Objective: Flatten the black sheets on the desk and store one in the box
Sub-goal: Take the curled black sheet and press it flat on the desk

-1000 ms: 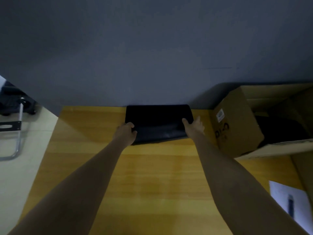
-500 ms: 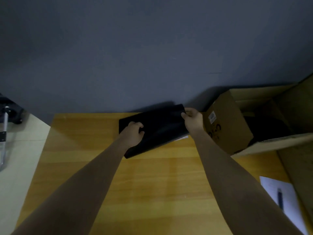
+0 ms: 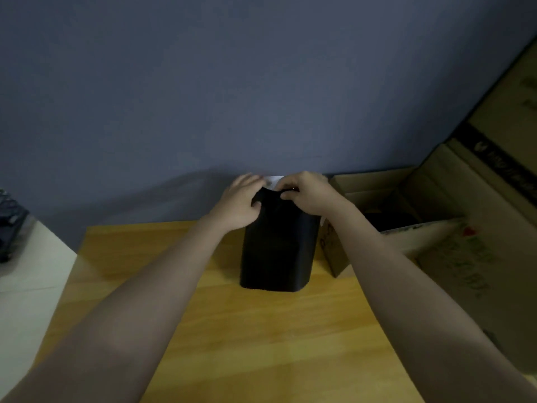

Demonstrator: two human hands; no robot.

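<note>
Overhead, the left hand and right hand pinch the top edge of a black sheet, lifted upright above the table; the open box just beside it awaits, storing apparently not yet done.

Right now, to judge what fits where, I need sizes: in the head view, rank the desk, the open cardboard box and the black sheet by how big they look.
1. desk, largest.
2. open cardboard box, partly hidden by an arm.
3. black sheet, held upright by the left hand and right hand, smallest.
</note>
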